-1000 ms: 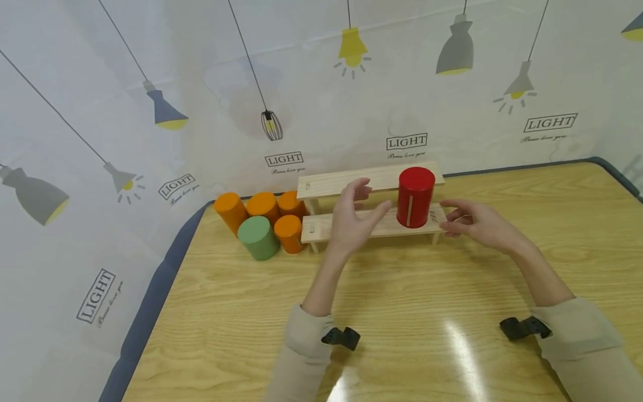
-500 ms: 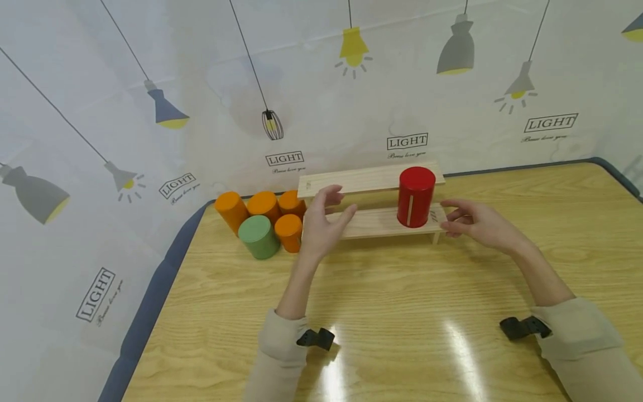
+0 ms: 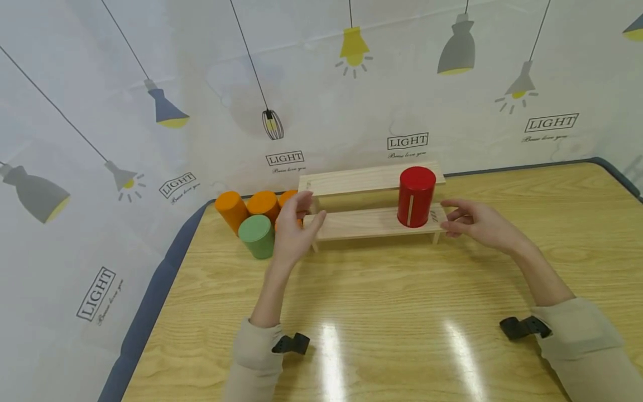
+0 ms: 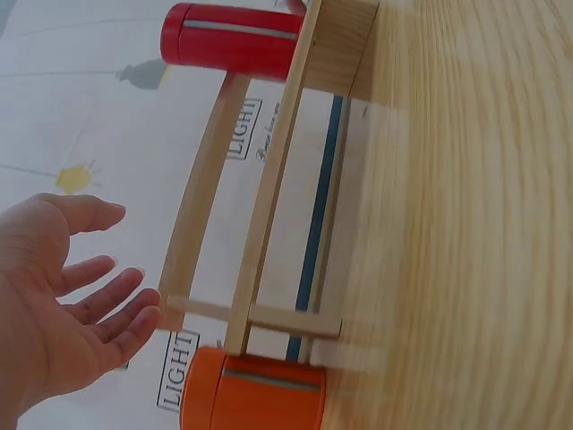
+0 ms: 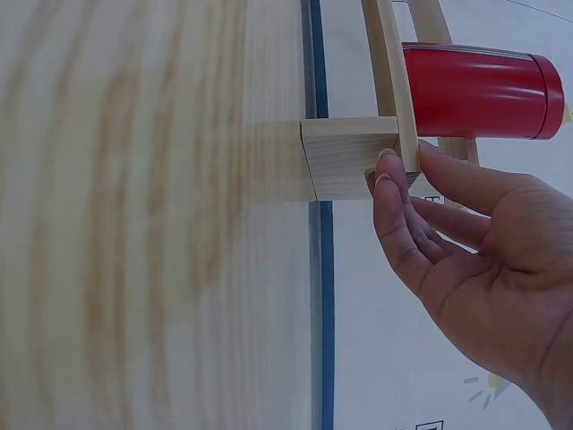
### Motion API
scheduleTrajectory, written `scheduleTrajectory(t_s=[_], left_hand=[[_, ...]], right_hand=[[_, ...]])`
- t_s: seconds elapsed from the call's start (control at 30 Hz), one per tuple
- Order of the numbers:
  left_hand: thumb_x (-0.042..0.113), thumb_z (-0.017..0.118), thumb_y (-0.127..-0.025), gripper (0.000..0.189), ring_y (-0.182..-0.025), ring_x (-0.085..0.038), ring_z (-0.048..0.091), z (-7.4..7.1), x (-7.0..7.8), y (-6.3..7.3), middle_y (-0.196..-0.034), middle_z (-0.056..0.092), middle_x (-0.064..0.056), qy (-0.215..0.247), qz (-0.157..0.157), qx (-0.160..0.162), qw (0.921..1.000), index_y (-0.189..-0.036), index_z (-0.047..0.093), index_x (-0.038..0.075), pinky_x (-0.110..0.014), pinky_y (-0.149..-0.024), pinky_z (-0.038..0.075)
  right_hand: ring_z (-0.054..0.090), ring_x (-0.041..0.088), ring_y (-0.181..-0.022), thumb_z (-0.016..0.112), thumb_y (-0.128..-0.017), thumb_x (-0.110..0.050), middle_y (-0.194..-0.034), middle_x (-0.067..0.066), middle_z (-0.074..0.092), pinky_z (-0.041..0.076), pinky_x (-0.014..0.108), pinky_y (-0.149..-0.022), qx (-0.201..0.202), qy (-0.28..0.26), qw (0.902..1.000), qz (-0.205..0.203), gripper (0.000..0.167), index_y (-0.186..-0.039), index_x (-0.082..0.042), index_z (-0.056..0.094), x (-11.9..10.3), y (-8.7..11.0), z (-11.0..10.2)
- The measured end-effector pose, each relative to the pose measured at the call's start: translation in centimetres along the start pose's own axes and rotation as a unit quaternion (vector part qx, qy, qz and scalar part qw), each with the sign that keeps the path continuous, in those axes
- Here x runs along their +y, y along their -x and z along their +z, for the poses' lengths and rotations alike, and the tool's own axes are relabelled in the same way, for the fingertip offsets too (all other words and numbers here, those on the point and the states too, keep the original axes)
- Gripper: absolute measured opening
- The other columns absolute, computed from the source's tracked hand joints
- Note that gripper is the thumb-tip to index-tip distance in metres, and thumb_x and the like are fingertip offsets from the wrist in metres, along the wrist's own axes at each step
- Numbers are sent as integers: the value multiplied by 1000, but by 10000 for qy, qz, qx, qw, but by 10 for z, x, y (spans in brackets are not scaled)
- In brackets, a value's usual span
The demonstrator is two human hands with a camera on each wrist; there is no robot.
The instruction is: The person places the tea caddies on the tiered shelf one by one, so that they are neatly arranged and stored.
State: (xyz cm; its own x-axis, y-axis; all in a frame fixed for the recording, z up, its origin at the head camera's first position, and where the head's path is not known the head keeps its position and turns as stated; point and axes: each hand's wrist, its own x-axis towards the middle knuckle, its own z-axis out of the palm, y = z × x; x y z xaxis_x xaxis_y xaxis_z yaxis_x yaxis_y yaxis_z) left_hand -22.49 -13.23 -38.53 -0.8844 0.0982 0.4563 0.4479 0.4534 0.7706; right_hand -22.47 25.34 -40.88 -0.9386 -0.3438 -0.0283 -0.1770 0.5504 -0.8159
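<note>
A red canister (image 3: 416, 196) stands upright at the right end of the lower board of a two-step wooden shelf (image 3: 359, 224). My right hand (image 3: 481, 224) pinches that board's right end; in the right wrist view, the thumb (image 5: 474, 179) is over the board and the fingertips are under it. My left hand (image 3: 292, 233) holds nothing, its fingers spread and loosely bent, by the shelf's left end. It partly covers the orange canisters there in the head view. One orange canister (image 4: 260, 394) shows below the hand in the left wrist view.
Left of the shelf stand a green canister (image 3: 256, 234) and several orange canisters (image 3: 231, 211). The shelf's upper board (image 3: 372, 177) runs along behind the lower one. A wall sheet (image 3: 321, 84) printed with lamps rises at the back of the wooden table (image 3: 392, 312).
My left hand has moved left along the shelf, from near the red canister to the shelf's left end. The right hand, canister and shelf have stayed in place.
</note>
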Motion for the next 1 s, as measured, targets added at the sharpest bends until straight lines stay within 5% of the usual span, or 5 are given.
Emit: scheduleTrajectory(t_s=[0.37, 0.67, 1.0], left_hand=[[8, 69, -94, 48, -118, -43, 49, -38, -19, 7, -128, 53, -27, 5, -286, 188, 9994, -136, 51, -7, -57, -99, 42], [13, 74, -92, 54, -123, -38, 49, -65, -34, 16, -133, 52, -25, -895, -593, 408, 9934, -137, 51, -6, -51, -104, 42], [17, 76, -89, 67, -124, -41, 45, -90, -53, 26, -141, 41, -28, -1190, -1214, 275, 9851, -144, 44, -6, -53, -105, 39]], right_hand=[[69, 30, -94, 64, -101, -16, -118, 25, 64, 58, 37, -83, -1, 8, 10000, 6, 61, -149, 9, 36, 1, 0, 0], [69, 29, -94, 64, -101, -17, -117, 24, 64, 57, 37, -83, 22, 69, 10000, -38, 60, -149, 8, 38, -1, 3, 0], [69, 31, -96, 63, -101, -14, -119, 26, 63, 58, 38, -84, -14, 55, 10000, 49, 60, -149, 10, 36, 0, 0, 1]])
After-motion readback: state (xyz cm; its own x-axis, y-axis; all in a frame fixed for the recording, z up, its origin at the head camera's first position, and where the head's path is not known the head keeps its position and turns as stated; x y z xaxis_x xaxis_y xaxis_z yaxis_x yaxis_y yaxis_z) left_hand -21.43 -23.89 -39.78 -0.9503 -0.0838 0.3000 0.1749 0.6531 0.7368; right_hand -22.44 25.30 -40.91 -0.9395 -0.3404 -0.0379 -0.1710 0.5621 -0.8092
